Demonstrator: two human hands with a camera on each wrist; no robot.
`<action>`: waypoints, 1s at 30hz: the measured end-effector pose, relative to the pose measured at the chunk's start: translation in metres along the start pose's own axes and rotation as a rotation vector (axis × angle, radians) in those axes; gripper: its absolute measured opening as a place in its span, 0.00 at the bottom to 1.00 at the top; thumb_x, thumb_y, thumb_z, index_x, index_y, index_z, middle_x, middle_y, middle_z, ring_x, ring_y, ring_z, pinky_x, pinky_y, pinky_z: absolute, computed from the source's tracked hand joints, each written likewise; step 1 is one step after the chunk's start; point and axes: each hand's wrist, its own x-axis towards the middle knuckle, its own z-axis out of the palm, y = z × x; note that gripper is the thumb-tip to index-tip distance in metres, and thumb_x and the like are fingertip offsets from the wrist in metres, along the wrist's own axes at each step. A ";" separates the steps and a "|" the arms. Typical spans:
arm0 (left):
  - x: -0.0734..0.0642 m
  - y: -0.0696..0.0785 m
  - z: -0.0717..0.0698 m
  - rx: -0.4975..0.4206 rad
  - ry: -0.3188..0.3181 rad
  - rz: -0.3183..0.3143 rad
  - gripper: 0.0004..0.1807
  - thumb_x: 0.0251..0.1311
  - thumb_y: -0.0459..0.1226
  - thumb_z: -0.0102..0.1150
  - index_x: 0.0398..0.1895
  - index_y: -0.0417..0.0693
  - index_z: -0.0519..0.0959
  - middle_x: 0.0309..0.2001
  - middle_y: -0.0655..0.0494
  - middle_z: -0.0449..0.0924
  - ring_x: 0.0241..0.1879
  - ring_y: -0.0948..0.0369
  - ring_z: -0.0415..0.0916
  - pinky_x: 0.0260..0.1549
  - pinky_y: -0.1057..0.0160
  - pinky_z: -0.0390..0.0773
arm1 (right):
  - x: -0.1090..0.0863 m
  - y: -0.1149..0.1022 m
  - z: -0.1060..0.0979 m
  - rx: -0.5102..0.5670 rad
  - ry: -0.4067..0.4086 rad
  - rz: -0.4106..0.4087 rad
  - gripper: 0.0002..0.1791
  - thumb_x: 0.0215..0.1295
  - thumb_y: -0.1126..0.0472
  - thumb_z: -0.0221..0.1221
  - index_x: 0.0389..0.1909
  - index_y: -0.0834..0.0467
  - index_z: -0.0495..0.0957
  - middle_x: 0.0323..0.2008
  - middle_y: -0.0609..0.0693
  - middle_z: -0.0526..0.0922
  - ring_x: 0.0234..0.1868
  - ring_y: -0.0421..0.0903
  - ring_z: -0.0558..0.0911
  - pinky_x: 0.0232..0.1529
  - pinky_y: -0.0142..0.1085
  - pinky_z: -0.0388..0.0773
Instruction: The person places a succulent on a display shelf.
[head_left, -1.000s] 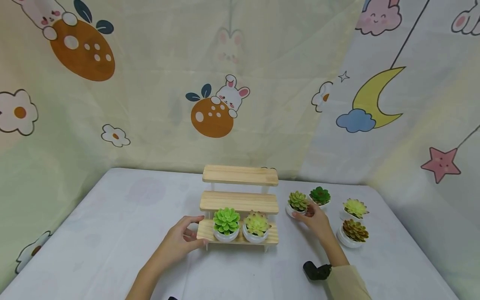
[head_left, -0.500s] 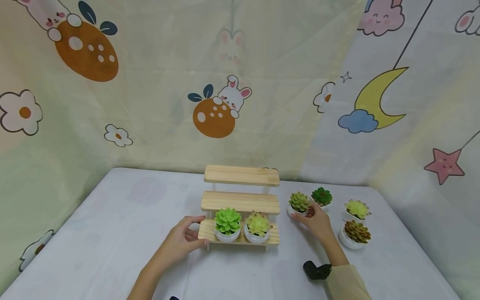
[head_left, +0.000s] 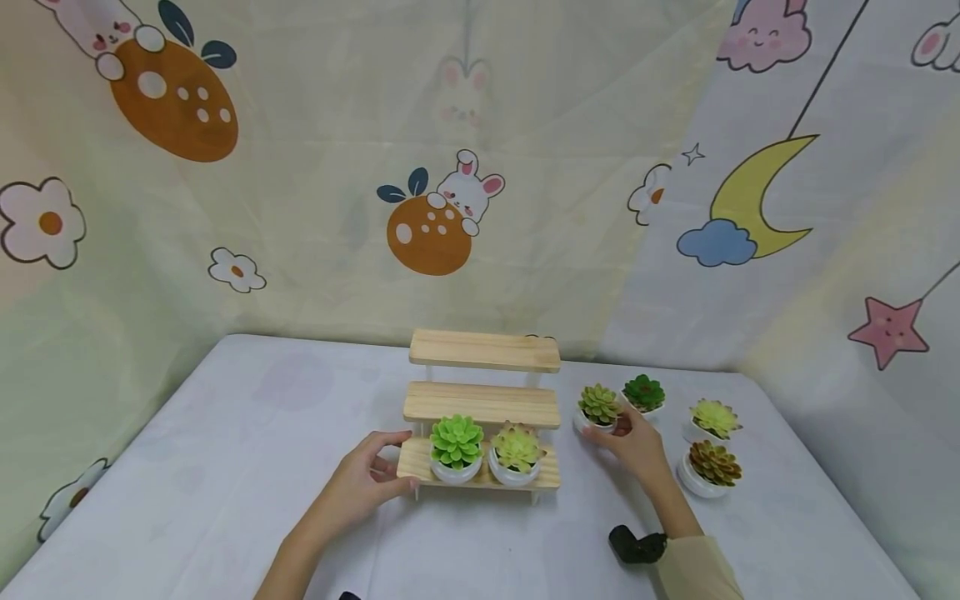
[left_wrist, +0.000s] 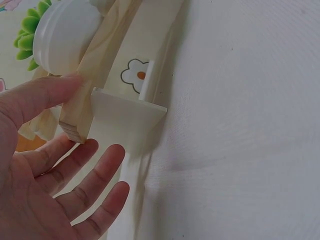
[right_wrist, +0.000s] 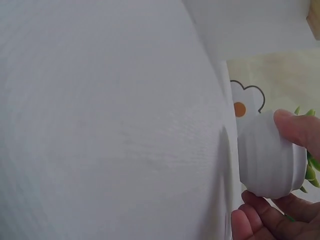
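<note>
A three-tier wooden display stand (head_left: 482, 404) stands near the table's middle. On its lowest tier sit a bright green potted succulent (head_left: 456, 446) and a yellow-green one with reddish tips (head_left: 516, 452), both in white pots. My left hand (head_left: 367, 473) holds the left end of that lowest board, thumb at the front edge; the left wrist view shows the thumb and fingertips on the board end (left_wrist: 75, 120). To the stand's right, my right hand (head_left: 633, 442) grips the white pot of another green succulent (head_left: 598, 406). The right wrist view has thumb and fingers around this pot (right_wrist: 270, 155).
Behind the right hand is a dark green succulent (head_left: 643, 392). Farther right stand a pale yellow-green succulent (head_left: 714, 418) and a brownish one (head_left: 711, 468). A black object (head_left: 636, 546) shows by the right forearm. A patterned cloth backdrop (head_left: 322, 167) rises behind the white-covered table (head_left: 247, 467).
The head view has shifted slightly, moving the scene a little to the right. Both hands keep the same hold on the stand and the pot.
</note>
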 end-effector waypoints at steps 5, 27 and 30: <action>0.000 0.000 0.000 0.003 0.000 -0.002 0.34 0.42 0.39 0.73 0.57 0.48 0.73 0.55 0.49 0.72 0.36 0.62 0.75 0.36 0.68 0.76 | -0.006 -0.002 -0.003 -0.001 0.001 -0.003 0.43 0.54 0.41 0.63 0.61 0.67 0.62 0.52 0.64 0.72 0.52 0.56 0.73 0.47 0.47 0.73; 0.000 0.001 0.000 0.006 -0.007 -0.003 0.33 0.43 0.40 0.72 0.57 0.49 0.72 0.55 0.49 0.71 0.37 0.62 0.76 0.36 0.68 0.76 | -0.041 -0.043 -0.025 0.029 0.050 -0.098 0.43 0.53 0.41 0.63 0.60 0.65 0.61 0.52 0.64 0.72 0.49 0.55 0.76 0.44 0.43 0.77; 0.000 0.001 0.000 0.000 -0.005 -0.005 0.34 0.43 0.39 0.72 0.57 0.49 0.72 0.55 0.49 0.71 0.37 0.62 0.76 0.35 0.68 0.76 | -0.046 -0.051 -0.026 0.037 0.056 -0.112 0.43 0.53 0.40 0.64 0.60 0.64 0.61 0.52 0.63 0.73 0.48 0.53 0.77 0.42 0.39 0.77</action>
